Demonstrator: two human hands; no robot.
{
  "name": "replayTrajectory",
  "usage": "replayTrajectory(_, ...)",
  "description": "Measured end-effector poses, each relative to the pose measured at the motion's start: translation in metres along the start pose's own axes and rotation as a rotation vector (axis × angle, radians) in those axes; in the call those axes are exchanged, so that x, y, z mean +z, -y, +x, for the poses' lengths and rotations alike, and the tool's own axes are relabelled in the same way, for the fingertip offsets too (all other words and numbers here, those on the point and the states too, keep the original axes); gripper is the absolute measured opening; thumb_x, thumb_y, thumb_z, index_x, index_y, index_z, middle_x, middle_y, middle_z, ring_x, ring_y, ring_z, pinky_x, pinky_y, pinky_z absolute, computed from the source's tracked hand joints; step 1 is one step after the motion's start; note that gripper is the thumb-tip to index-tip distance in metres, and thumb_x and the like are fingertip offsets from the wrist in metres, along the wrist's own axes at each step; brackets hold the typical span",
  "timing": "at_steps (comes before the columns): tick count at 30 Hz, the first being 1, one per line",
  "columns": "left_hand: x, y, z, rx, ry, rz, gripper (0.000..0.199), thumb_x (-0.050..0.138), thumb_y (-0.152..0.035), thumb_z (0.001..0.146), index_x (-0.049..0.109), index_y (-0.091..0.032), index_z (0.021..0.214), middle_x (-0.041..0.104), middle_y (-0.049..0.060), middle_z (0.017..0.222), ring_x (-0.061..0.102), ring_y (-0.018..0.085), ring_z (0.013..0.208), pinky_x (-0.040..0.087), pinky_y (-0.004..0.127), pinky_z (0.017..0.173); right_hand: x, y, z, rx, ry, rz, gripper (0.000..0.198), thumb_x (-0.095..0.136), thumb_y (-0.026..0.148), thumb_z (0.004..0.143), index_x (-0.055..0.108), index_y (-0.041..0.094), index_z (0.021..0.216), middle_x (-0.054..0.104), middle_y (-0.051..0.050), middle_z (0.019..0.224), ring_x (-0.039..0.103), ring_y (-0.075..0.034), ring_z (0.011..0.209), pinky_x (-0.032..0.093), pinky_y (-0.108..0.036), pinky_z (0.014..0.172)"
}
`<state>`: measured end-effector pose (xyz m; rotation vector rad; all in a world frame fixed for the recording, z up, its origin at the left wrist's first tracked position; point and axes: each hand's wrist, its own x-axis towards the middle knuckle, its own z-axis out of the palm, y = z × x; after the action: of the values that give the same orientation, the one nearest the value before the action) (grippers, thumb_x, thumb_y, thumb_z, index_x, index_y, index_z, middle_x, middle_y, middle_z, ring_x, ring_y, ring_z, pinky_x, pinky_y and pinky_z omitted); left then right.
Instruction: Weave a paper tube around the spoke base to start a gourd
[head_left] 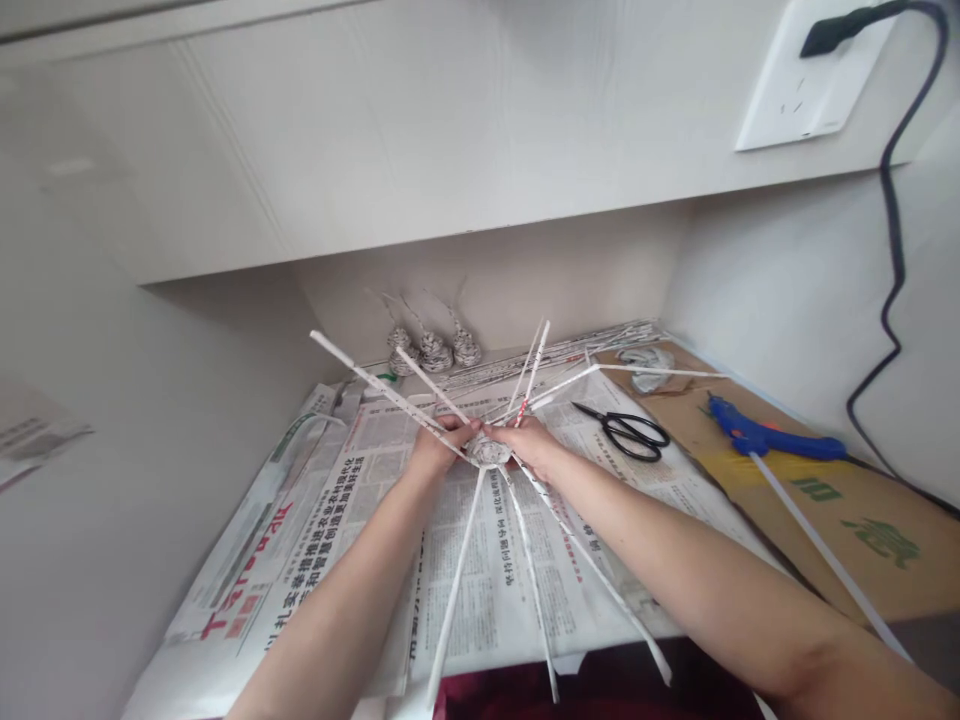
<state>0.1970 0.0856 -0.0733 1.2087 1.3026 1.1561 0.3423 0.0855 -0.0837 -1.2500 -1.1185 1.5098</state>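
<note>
Between my two hands is a small round woven base of rolled paper (493, 453), with several long white paper rods spreading out from it like spokes. My left hand (442, 441) grips its left edge, thumb on top near the rim. On the far right side, my right hand (531, 446) pinches the weave with its fingers closed around the edge. One long bent paper rod (600, 368) runs from there off to the right. Several spokes point toward me, over the newspaper (360, 500). The undersides of both hands are hidden.
Black-handled scissors (631, 432) lie right of my hands. A blue glue gun (772, 435) with a white glue stick rests on cardboard (847, 540). Behind stand three small woven gourd shapes (435, 350) and a bundle of paper rods (555, 350). A black cable (889, 250) hangs at right.
</note>
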Motion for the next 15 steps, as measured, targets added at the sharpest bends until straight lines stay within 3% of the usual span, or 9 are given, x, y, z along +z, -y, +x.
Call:
replayTrajectory(6,-0.006,0.019,0.000,0.064,-0.003,-0.004,0.034,0.071,-0.042,0.058,0.067,-0.012,0.073,0.063,0.002,0.060,0.051,0.010,0.047,0.037,0.021,0.044,0.006,-0.003,-0.005,-0.029,-0.158,-0.126,0.022,0.066,0.036,0.069,0.061,0.015,0.062,0.059,-0.001,0.049,0.052,-0.013,0.037,0.040,-0.022,0.031)
replayTrajectory(15,-0.003,0.011,-0.005,0.006,-0.016,-0.038,0.033,0.076,-0.034,0.053,0.069,-0.010,0.075,0.060,0.001,0.055,0.047,0.008,0.046,0.035,0.020,0.044,0.006,-0.012,-0.001,-0.088,-0.221,-0.228,0.029,0.060,0.042,0.073,0.059,0.016,0.060,0.059,-0.002,0.051,0.053,-0.013,0.038,0.038,-0.021,0.031)
